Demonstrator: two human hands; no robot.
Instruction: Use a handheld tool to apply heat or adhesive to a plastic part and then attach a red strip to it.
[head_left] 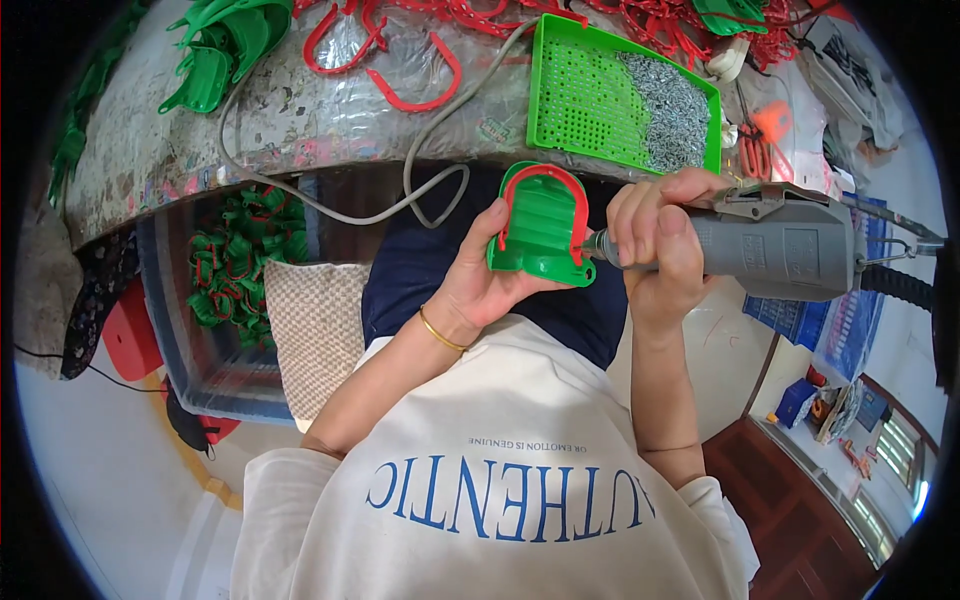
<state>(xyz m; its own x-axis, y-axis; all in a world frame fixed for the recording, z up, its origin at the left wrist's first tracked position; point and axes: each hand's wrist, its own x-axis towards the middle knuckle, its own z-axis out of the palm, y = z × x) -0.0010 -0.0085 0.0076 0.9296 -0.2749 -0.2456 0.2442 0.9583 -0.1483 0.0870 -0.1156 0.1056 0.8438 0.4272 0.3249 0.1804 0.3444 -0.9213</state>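
Note:
In front of my body, my left hand (474,262) grips a green plastic scoop-shaped part (545,225) from its left side and underneath. A red U-shaped plastic strip (580,212) lies along the inner rim of that part. My right hand (665,235) is wrapped round a grey electric screwdriver (790,243), held level. Its tip meets the lower right end of the red strip; whether a screw sits there is too small to tell. Just beyond my right hand, a bright green tray (585,100) on the table holds many small silver screws (668,115).
More red U-shaped strips (420,85) and stacked green parts (225,55) lie on the worn table (130,130). A grey cable (330,212) loops over its near edge. To my left stands a bin (170,330) of green-and-red pieces (245,260). Orange-handled scissors (757,155) lie right of the tray.

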